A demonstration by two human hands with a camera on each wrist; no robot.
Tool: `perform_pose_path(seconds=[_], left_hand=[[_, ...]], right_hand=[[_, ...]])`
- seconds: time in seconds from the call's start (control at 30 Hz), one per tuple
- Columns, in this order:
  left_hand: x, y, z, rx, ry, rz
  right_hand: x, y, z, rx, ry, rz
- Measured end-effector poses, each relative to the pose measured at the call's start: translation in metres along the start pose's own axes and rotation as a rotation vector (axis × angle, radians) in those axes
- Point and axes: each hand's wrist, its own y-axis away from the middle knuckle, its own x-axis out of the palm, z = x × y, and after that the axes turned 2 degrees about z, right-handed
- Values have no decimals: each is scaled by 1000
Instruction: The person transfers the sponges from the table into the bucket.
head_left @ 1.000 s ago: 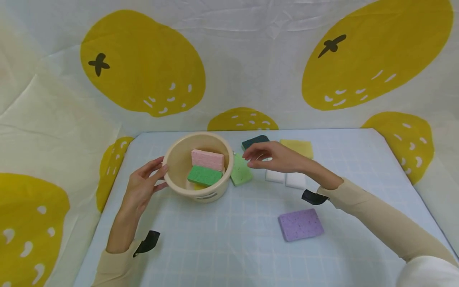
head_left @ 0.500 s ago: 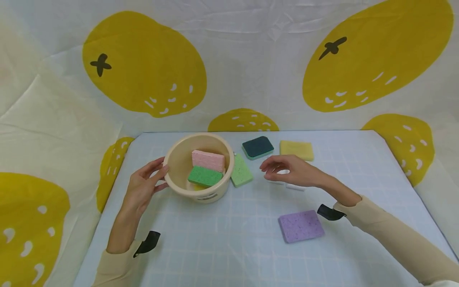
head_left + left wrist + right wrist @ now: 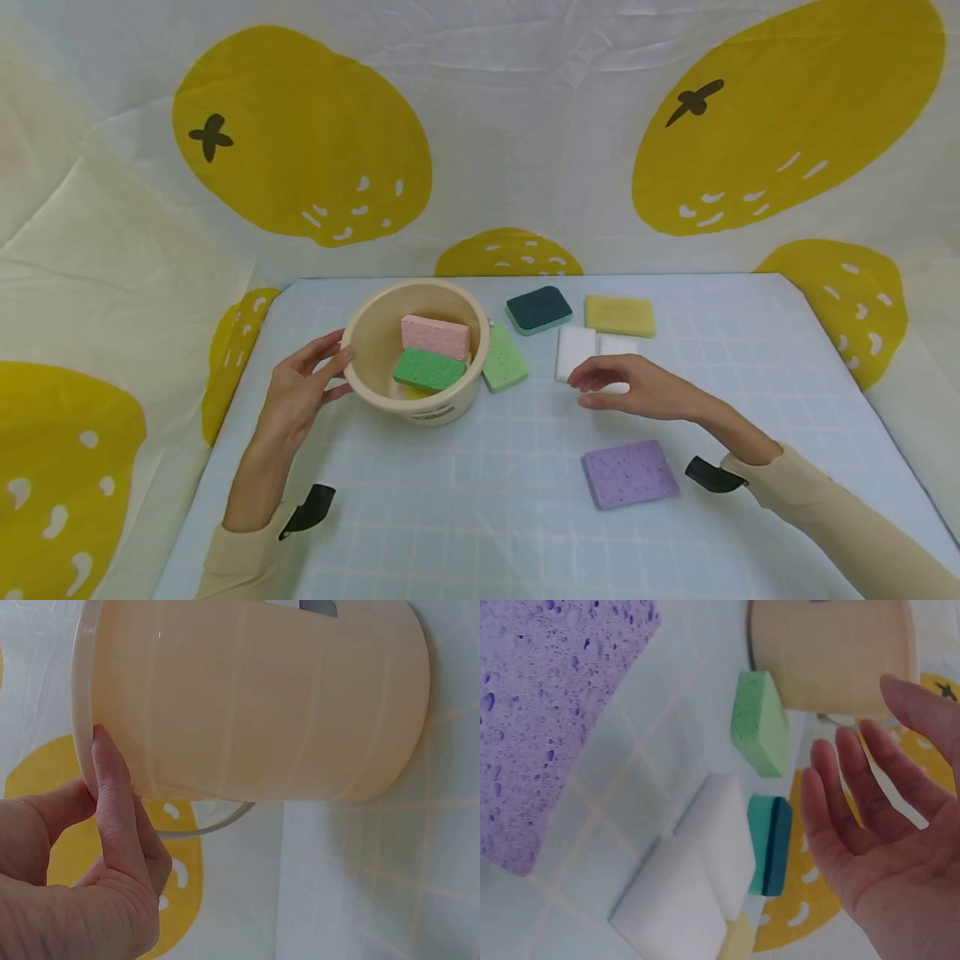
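My left hand [image 3: 298,390] pinches the rim of a cream bucket [image 3: 360,342] from its left side; in the left wrist view thumb and fingers meet at that rim. Inside the bucket lie a pink sponge [image 3: 435,336], a green sponge [image 3: 428,369] and something yellow [image 3: 415,392] mostly hidden under them. My right hand [image 3: 641,387] hovers with loosely bent fingers and nothing in it. It partly covers two white sponges [image 3: 576,350] in the head view. Nearer the front lies a purple sponge [image 3: 630,474].
A light green sponge [image 3: 505,358] lies against the bucket's right side. Behind are a green scouring sponge with a dark top [image 3: 538,309] and a yellow sponge [image 3: 619,316]. A printed curtain [image 3: 525,125] rises beyond the table's [image 3: 450,517] back edge.
The right hand has drawn back from beside the bucket, moving right and toward the front, which uncovers the dark scouring sponge. The left hand and bucket stay where they were.
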Motion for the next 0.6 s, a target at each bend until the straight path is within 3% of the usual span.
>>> perform_pose_path(seconds=[0.6], left_hand=[[1, -1, -1, 2, -25, -6]], right_hand=[[20, 40, -36, 76, -50, 72]])
